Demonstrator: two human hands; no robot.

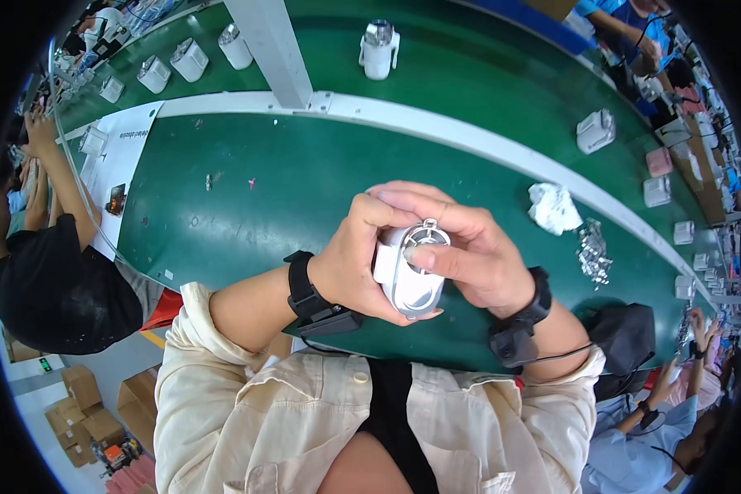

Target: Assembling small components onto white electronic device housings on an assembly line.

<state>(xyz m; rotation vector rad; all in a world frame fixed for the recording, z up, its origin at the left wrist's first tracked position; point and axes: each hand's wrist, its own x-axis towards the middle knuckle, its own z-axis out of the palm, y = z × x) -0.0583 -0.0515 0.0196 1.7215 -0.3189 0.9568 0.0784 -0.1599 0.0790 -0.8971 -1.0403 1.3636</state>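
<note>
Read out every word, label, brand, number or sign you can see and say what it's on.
White paper at the left: a line of dark print, not upright from here; I won't copy its wording.
Small green display at lower left: too small to read.
White device being held: no lettering I can make out.

Your own hands number two, the left hand (342, 259) and the right hand (490, 259), with one white housing (420, 293) between them and two black wrist straps (300, 284), one per arm. Beyond your table, four white units (189, 61) stand left of one white post (270, 49); right of it you have one white unit with side arms (377, 56), one pink unit (659, 161), and others too small to count reliably. Nearer you: one white sheet (125, 156), one crumpled white wrapper (552, 208), one pink scrap (252, 184), one heap of metal parts (593, 251), its pieces uncountable.
</note>
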